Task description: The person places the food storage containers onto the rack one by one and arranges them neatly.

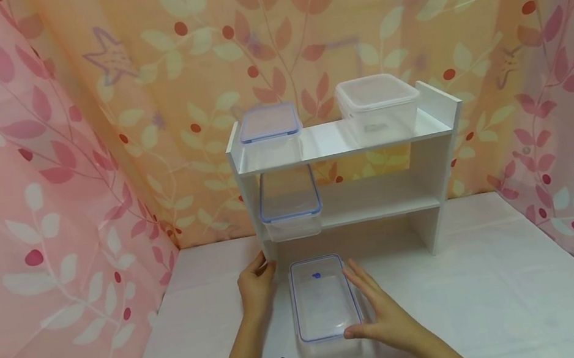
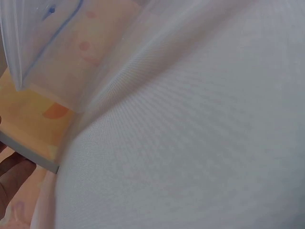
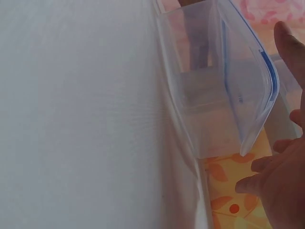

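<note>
A clear lidded food container point(image 1: 324, 300) with a blue seal line lies on the white table in front of a white shelf unit point(image 1: 373, 198). My left hand point(image 1: 256, 289) grips the front edge of the unit's left side panel near its foot; the left wrist view shows the fingers point(image 2: 16, 176) against that panel edge. My right hand point(image 1: 388, 318) is spread at the container's right side, thumb by its near corner. From the right wrist camera the fingers point(image 3: 281, 164) look straight or slightly bent, not closed round the container point(image 3: 209, 114). Whether they touch it I cannot tell.
Another blue-rimmed container point(image 1: 290, 203) sits at the left of the middle shelf, jutting over its front edge. On the top board stand a blue-lidded container point(image 1: 270, 135) at left and a larger white-lidded one point(image 1: 379, 106) at right. Patterned curtains point(image 1: 276, 32) surround the table.
</note>
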`<state>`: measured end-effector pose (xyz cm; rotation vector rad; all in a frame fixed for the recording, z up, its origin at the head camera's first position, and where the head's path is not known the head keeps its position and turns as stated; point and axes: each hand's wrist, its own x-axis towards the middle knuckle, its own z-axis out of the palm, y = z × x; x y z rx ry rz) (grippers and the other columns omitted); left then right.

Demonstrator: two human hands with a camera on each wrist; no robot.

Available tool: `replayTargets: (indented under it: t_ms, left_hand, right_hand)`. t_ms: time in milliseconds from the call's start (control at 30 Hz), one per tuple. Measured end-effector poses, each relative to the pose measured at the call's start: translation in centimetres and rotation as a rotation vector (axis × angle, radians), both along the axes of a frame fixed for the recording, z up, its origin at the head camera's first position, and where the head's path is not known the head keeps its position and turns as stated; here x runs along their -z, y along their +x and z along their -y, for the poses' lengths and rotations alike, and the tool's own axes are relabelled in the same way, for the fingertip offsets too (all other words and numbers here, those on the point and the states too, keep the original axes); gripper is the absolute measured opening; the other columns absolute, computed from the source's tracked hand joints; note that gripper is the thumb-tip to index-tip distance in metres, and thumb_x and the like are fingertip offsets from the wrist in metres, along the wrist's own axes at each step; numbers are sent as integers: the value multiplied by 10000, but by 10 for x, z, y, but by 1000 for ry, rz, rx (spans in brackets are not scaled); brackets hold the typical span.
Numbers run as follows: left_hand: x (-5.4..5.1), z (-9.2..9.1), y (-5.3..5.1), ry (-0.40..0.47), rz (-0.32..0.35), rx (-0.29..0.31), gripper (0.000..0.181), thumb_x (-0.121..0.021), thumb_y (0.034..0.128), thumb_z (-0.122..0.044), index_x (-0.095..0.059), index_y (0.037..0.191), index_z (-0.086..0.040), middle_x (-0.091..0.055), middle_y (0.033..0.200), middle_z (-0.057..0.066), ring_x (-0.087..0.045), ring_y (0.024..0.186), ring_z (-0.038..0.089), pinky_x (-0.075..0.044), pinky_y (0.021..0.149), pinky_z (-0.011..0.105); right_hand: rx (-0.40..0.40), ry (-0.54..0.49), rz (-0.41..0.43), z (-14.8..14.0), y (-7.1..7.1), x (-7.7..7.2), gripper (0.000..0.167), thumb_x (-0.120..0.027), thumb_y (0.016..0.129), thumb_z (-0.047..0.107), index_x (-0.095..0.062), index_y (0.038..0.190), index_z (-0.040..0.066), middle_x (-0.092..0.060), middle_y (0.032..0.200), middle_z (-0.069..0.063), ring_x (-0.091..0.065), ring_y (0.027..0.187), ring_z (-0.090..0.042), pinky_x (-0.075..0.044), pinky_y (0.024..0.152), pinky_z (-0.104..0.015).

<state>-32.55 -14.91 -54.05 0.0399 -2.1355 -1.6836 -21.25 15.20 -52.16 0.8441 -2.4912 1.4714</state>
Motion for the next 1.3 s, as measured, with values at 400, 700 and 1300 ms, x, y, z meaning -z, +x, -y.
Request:
replayTargets:
  t_ms: [400,700,1300]
  left_hand:
    - [0,2,1,5,3,-5,395,-765,932,-167,-697,1319,-122,-686,1325,64,-723,1102,260,-591,897,379]
    - [-2,5,1,16,10,3,408,-757,937,-156,-681,1336,-115,-672,1346,74,-714,1120,266,-591,890,350]
    - [1,-1,-1,4,9,-14,410,-759,939,-174,-681,1337,-121,-679,1338,62,-717,1115,246,-590,899,355]
  right_hand:
    - [-42,34,4,3,-4,14,1275,-974,624,355,-235,1641,143,-13,1733,-50,-104,1532,-508,-237,1097,-766]
    - [-86,51,-6,7,-9,26,1310,-956,608,457,-223,1641,123,19,1730,-94,-90,1535,-496,-262,1100,-730]
    - [-68,72,75,12,-7,33,1367,-964,601,439,-143,1659,162,144,1717,-85,23,1555,-437,-238,1144,-677]
